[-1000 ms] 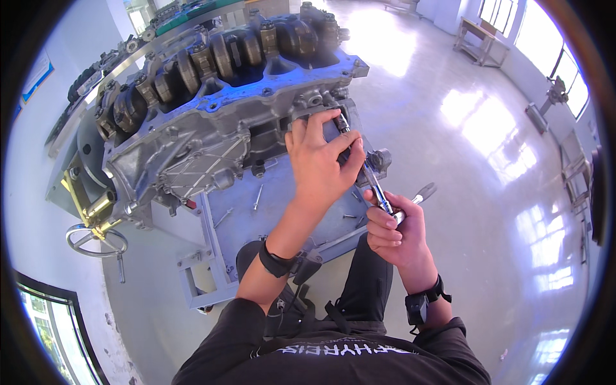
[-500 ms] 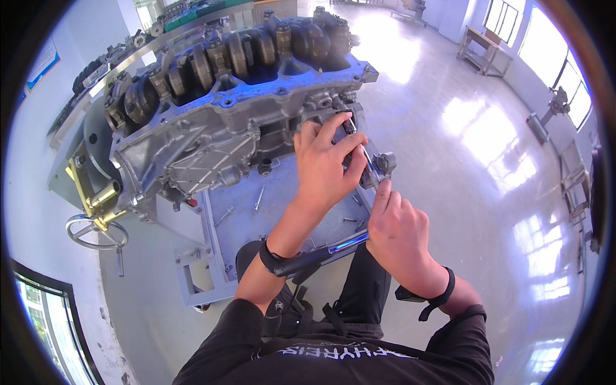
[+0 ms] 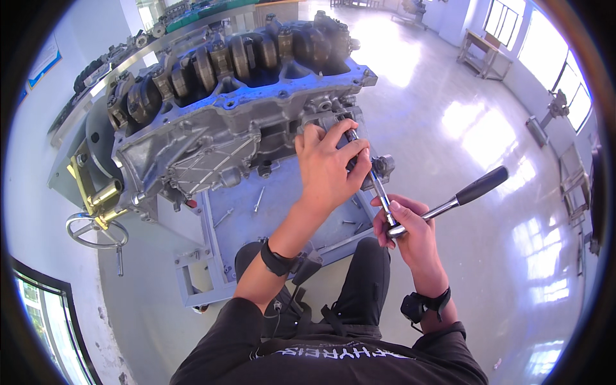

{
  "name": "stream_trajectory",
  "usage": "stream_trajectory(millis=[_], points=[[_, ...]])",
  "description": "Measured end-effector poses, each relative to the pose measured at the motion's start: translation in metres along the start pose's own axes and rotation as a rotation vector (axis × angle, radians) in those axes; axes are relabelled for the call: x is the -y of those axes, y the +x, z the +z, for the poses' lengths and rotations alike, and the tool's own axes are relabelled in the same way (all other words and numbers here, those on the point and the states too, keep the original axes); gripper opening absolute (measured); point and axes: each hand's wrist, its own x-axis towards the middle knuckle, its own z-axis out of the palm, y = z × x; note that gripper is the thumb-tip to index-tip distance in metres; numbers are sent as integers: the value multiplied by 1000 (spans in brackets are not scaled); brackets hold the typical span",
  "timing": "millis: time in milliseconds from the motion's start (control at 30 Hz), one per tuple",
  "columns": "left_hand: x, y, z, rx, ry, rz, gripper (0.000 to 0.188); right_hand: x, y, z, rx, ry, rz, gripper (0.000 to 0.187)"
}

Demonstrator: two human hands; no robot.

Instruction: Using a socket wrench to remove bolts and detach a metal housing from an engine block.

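Observation:
My left hand [image 3: 324,168] is closed round the upper part of a shiny extension bar [image 3: 382,194], against the right end of the grey engine block [image 3: 276,106]. Its fingers cover the bar's far tip and part of a dark fitting beside it. At the bar's near end sits a ratchet wrench [image 3: 482,185], its black handle pointing up to the right. My right hand [image 3: 416,239] grips the wrench at its head, with fingers curled about the joint with the bar. A small metal housing [image 3: 385,165] projects from the block just right of the bar.
The block, with its dark crankshaft [image 3: 240,54] uppermost, is carried on a stand with a handwheel [image 3: 96,231] at the left. Several loose bolts [image 3: 259,199] lie on the stand's grey tray [image 3: 282,221]. My knees are close to the tray's near edge. A bench [image 3: 481,54] stands far right.
The ratchet's handle has swung from pointing lower left to pointing upper right. My right hand has turned with it and now shows the wrench head. My left hand stays nearly in place.

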Motion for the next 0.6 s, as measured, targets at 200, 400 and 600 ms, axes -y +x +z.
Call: stream_trajectory(millis=[200, 400, 600], points=[[-3, -10, -7, 3, -83, 115, 13, -23, -16, -5, 42, -116, -107, 35], [-8, -37, -17, -11, -260, 106, 17, -52, -29, -11, 98, -141, -152, 34], [-12, -83, -54, 17, -472, -35, 28, -81, -49, -35, 229, -361, -115, 34]])
